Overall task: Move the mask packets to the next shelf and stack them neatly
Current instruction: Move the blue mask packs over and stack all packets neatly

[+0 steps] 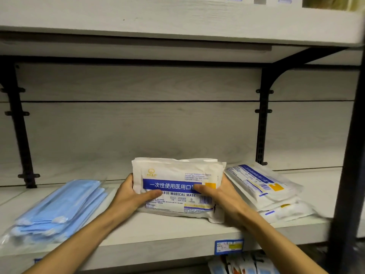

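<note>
A bundle of white mask packets (175,175) with a blue label band stands tilted on the pale wooden shelf (158,232), its lower edge resting on the board. My left hand (132,194) grips its left side and my right hand (219,196) grips its right side, thumbs pressed on the front. To the right lies a slanted stack of the same white mask packets (264,186). A pile of blue masks in clear bags (59,206) lies flat at the left.
Black metal brackets (263,119) stand against the back panel on both sides. Another shelf board (177,22) hangs overhead. A dark upright post (347,175) borders the right. A price label (229,246) sits on the shelf's front edge, with small packets (243,264) below.
</note>
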Demonstrator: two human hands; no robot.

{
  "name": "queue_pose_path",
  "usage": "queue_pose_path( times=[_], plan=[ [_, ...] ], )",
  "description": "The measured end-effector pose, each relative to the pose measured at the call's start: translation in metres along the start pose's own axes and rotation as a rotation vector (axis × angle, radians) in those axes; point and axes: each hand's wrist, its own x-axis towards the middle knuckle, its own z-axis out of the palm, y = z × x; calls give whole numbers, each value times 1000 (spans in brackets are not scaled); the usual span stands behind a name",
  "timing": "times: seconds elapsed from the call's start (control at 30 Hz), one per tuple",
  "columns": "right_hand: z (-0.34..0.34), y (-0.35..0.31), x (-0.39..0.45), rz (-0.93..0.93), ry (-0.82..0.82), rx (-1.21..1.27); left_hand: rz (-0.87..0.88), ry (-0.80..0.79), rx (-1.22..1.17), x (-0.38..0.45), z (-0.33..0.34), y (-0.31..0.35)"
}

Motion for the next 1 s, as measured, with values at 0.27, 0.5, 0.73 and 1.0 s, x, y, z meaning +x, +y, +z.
queue_pose_path(
  times=[0.27,0.5,0.73,1.0],
  plan=[
    [0,0,-10,22,218,-22,-164,-42,-10,28,11,15],
    [-1,19,-11,117,483,-233,156,13,500,8,67,17],
    [-6,-7,-42,198,335,-248,27,-259,424,38,71,5],
    [-27,-48,-52,176,365,-1006,-42,-517,19,40,61,15]
  ],
)
